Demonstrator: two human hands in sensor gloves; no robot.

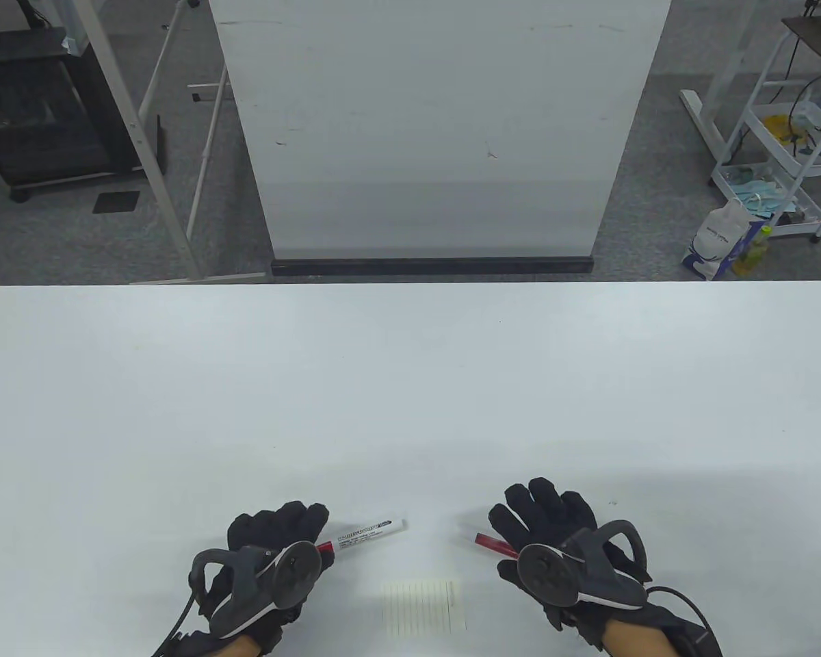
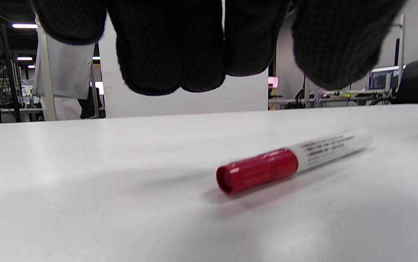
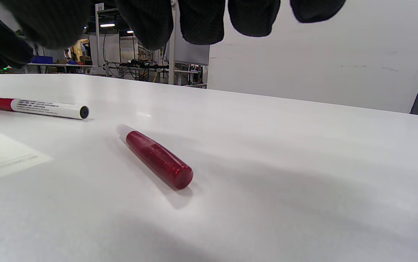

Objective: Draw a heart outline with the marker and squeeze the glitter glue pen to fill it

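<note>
A white marker (image 1: 367,532) with a red cap lies on the white table (image 1: 410,383) near the front edge, cap end under my left hand (image 1: 284,530). In the left wrist view the marker (image 2: 289,162) lies free below the hanging fingers (image 2: 169,47), which do not touch it. A red glitter glue pen (image 1: 489,540) with a clear cap lies under my right hand (image 1: 540,513). In the right wrist view the glue pen (image 3: 156,158) lies untouched below my fingers (image 3: 201,22); the marker (image 3: 38,106) shows at left. A small lined paper (image 1: 423,606) lies between the hands.
A white panel (image 1: 431,130) stands beyond the table's far edge. Carts and shelves stand on the floor at both sides. The lined paper (image 3: 1,154) also shows at the left edge of the right wrist view.
</note>
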